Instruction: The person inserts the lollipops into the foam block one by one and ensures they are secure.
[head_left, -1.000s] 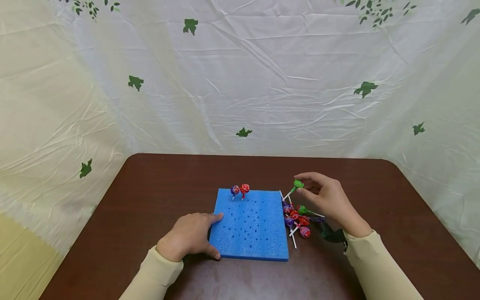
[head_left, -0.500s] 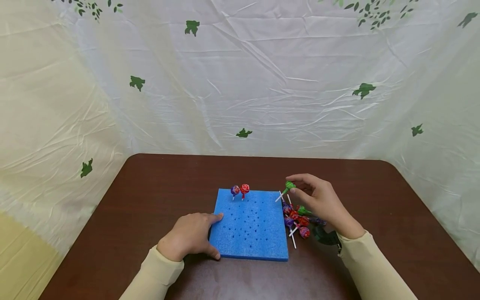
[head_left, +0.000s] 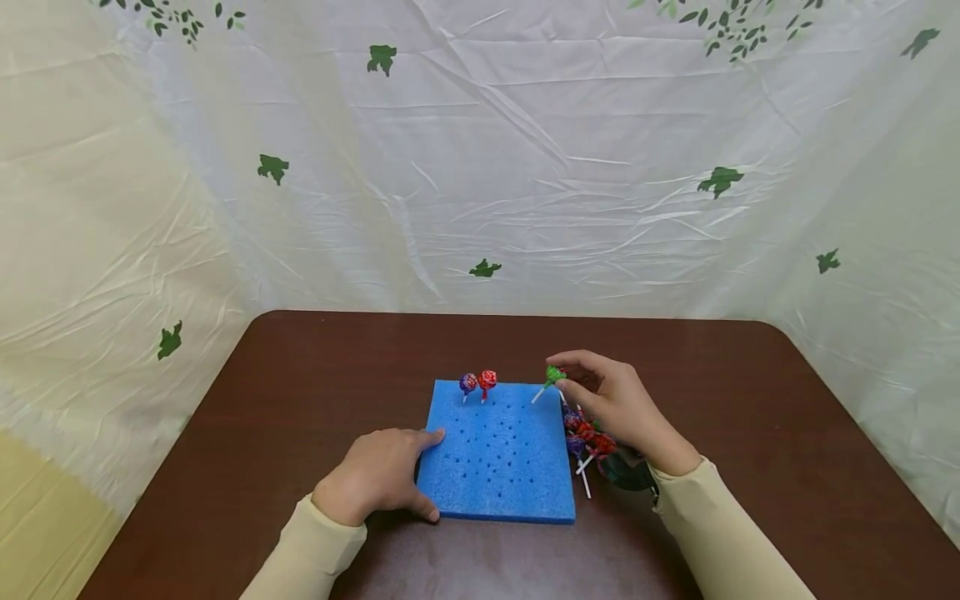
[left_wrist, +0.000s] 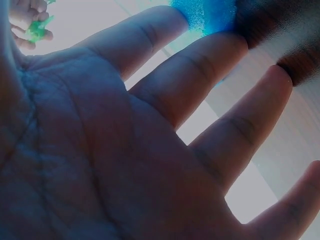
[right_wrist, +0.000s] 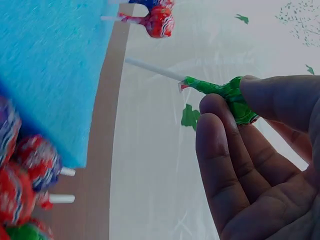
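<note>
My right hand point(head_left: 618, 404) pinches a green-wrapped lollipop point(right_wrist: 235, 97) by its candy head, over the far right corner of a blue foam board point(head_left: 498, 492). Its white stick slants down and to the left in the head view. Rows of small holes dot the board. A purple-and-red lollipop point(head_left: 468, 383) and a red lollipop point(head_left: 487, 381) stand upright near the board's far edge. Along the left side of the board rests my left hand point(head_left: 382, 471), its thumb and a finger touching the edge; the left wrist view shows its fingers spread and straight.
A pile of wrapped lollipops point(head_left: 592, 442) lies against the board's right side, partly hidden by my right hand and wrist. Brown table point(head_left: 337, 350) surrounds the board. Behind it hangs a white sheet point(head_left: 525, 167) with green leaf prints.
My right hand has carried the green lollipop leftward, from above the pile to over the board's far right corner. The left hand stays at the board's left edge.
</note>
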